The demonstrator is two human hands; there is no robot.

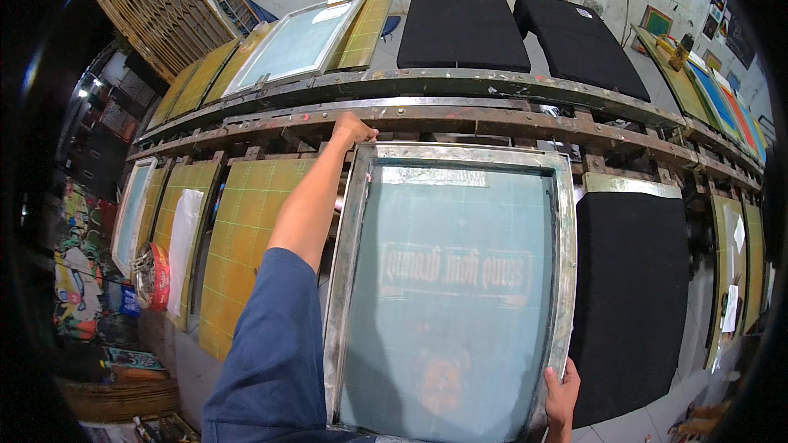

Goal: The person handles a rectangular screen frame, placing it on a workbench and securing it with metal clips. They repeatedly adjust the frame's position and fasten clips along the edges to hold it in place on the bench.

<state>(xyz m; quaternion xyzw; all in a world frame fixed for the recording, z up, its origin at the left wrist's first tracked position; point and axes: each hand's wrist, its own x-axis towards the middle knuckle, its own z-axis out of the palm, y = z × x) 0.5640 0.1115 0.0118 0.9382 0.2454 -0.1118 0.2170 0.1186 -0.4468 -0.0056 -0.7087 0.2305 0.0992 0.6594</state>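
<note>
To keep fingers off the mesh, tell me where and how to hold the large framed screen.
Probably by the metal side rails, coming from left and right: they form narrow, straight borders around the broad, pale mesh. The right hand holds the right one low down.

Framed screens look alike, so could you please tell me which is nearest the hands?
The large central screen, with the right hand touching its right edge; the far-left screen and upper-left screen lie farther away.
</note>
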